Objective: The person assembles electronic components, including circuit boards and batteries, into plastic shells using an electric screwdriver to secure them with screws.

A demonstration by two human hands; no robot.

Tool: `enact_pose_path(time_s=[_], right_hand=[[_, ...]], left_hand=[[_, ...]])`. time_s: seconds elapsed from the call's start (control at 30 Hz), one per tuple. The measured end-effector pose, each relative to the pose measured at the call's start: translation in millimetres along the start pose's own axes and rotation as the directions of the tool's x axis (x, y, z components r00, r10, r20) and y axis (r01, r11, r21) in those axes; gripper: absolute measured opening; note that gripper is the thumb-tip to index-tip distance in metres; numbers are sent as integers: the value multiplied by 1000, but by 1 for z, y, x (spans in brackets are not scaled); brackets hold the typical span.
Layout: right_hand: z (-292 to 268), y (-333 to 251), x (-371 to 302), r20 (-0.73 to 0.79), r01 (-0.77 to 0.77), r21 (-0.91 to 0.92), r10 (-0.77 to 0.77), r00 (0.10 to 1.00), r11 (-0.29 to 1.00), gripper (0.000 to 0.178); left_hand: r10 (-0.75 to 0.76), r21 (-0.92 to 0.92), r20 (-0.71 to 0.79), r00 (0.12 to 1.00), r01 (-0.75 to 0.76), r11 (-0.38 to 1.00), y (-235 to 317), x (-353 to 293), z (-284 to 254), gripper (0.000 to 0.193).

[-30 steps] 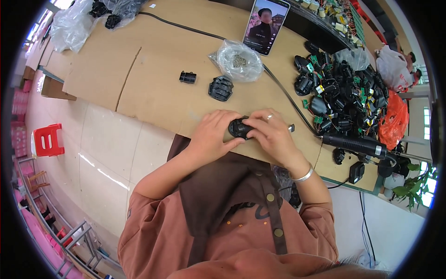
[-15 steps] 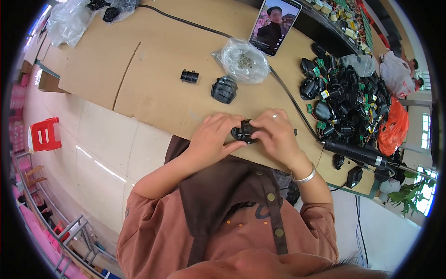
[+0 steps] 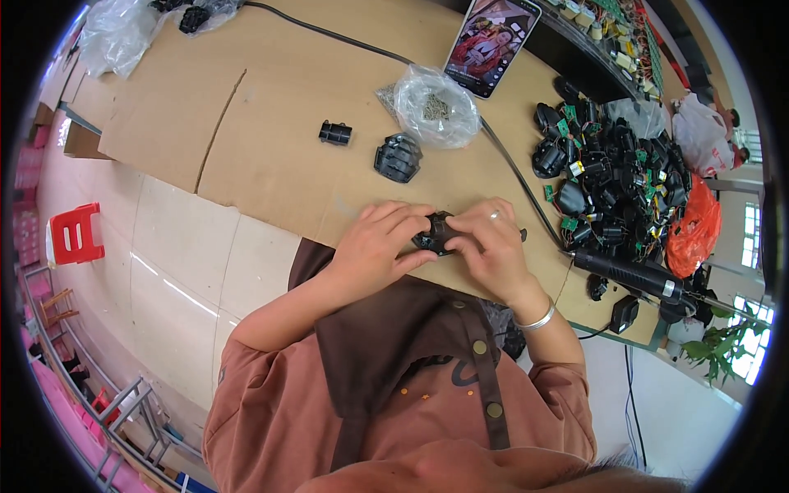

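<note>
Between my two hands is a small black plastic housing [image 3: 436,232], held just above the near edge of the cardboard-covered table. My left hand [image 3: 380,241] grips its left side with fingers and thumb. The fingers of my right hand [image 3: 493,248] press on its right side and top. Fingertips cover much of the housing, so its inside is mostly hidden. Farther up the table lies a black ribbed shell [image 3: 398,158], and left of it a smaller black cylindrical piece [image 3: 335,133].
An open plastic bag of small screws [image 3: 436,107] sits beyond the shell, before a propped phone [image 3: 491,45]. On the right is a heap of black parts with green circuit boards [image 3: 612,172]. A black electric screwdriver [image 3: 629,273] lies nearer me, its cable [image 3: 526,177] crossing the table.
Both hands stay on the black housing, with only slight shifts of the fingers. The picture on the phone screen has changed.
</note>
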State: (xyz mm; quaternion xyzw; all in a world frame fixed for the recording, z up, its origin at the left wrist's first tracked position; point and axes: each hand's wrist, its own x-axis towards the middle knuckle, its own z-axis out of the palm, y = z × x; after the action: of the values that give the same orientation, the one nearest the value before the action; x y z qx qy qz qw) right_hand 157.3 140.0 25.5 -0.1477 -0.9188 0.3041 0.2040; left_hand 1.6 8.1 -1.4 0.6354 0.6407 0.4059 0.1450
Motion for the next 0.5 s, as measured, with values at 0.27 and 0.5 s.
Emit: enact_pose_path(time_s=[0.27,0.5], right_hand=[[1,-5,5,29,47,-107,-44,999,993,29],[1,-3,4,45,66,-125,-61,997,990,26]], left_hand=[[-38,-32,-24,999,37,999,1,0,-1,39],[-69,-48,2,998,69,996,1,1,-3,40]])
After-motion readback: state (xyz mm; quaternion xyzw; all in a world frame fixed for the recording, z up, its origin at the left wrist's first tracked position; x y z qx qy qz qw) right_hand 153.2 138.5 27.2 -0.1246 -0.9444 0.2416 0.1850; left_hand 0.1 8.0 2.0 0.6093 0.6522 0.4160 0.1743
